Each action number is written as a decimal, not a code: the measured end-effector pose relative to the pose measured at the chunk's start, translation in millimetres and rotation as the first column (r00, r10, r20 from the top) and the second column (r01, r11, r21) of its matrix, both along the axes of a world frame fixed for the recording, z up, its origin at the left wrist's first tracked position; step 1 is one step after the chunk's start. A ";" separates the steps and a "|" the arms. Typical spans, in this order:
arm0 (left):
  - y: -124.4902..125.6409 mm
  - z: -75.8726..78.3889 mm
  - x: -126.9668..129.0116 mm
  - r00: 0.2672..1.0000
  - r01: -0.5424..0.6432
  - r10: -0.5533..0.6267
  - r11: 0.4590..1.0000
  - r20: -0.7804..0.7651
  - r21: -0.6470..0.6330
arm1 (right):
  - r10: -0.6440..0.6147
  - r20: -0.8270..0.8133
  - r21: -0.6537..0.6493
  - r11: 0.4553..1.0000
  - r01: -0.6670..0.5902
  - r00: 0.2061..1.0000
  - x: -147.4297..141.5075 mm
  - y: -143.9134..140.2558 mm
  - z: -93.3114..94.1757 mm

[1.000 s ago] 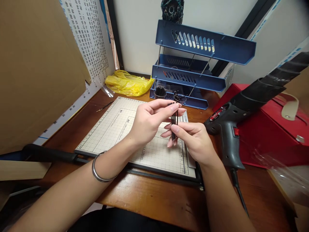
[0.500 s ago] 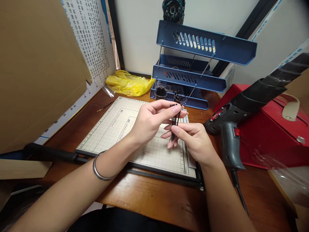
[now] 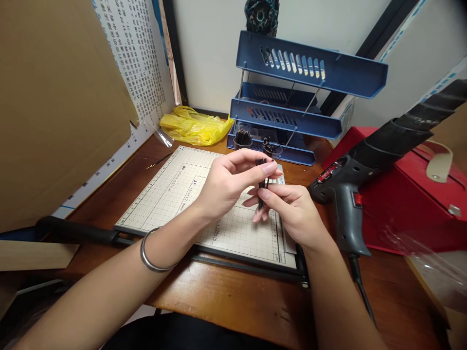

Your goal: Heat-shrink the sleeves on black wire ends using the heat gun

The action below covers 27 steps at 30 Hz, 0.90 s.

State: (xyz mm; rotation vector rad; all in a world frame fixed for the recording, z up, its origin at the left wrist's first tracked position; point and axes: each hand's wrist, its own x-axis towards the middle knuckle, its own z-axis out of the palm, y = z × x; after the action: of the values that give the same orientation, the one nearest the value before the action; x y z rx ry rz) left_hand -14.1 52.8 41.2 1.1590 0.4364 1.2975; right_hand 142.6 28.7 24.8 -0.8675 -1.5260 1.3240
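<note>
A small bundle of thin black sticks or wires (image 3: 260, 202) stands nearly upright between my hands; their exact kind is too small to tell. My left hand (image 3: 228, 182) pinches the upper part between thumb and fingers. Lower down, my right hand (image 3: 292, 206) grips the same bundle with its thumb in front and fingers behind. Both hands hover over the cream gridded board of a paper cutter (image 3: 164, 204). Just beyond my fingertips are two clear cups, a left cup (image 3: 242, 146) and a right cup (image 3: 277, 151), each holding similar black pieces.
A blue tiered tray rack (image 3: 310, 80) stands behind the cups, beside a yellow plastic bag (image 3: 197, 127). On the right, a heat gun (image 3: 345, 194) rests near a red box (image 3: 401, 218). The cutter's black handle (image 3: 76, 230) juts out left. Cardboard (image 3: 54, 112) walls the left side.
The black pieces have drawn closer together into a tighter bundle. My fingers have shifted only slightly, and both arms stay in place.
</note>
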 end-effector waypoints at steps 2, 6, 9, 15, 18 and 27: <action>0.3 -0.1 0.6 1.000 -0.003 0.003 1.000 0.005 -0.008 | 0.007 -0.003 -0.003 1.000 -0.007 1.000 0.2 0.3 -0.5; 1.2 -1.0 1.8 0.999 -0.054 0.053 0.997 -0.007 -0.062 | -0.001 -0.008 -0.020 1.000 0.001 1.000 0.7 -0.9 -1.7; 2.6 -3.0 1.2 0.997 -0.078 0.077 0.994 -0.017 -0.080 | -0.022 -0.019 -0.046 0.999 0.022 1.000 1.2 -1.8 -3.1; 3.3 -4.5 -0.1 0.997 -0.075 0.074 0.996 -0.022 -0.042 | -0.025 -0.024 -0.040 0.999 0.024 0.999 0.4 -0.1 -3.1; 0.0 -2.2 0.9 0.993 -0.109 0.109 0.994 -0.036 0.003 | -0.025 -0.003 -0.015 1.000 0.025 1.000 -0.8 0.6 -1.2; -7.1 3.1 0.8 0.991 -0.090 0.102 0.987 -0.087 0.135 | -0.091 0.017 0.042 0.995 0.090 0.996 0.1 0.9 -3.7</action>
State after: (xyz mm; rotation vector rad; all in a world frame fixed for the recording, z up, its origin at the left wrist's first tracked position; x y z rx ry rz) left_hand -13.4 45.7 44.3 1.3264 0.4867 1.3758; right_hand 142.7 29.6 21.2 -0.9150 -1.5053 1.2181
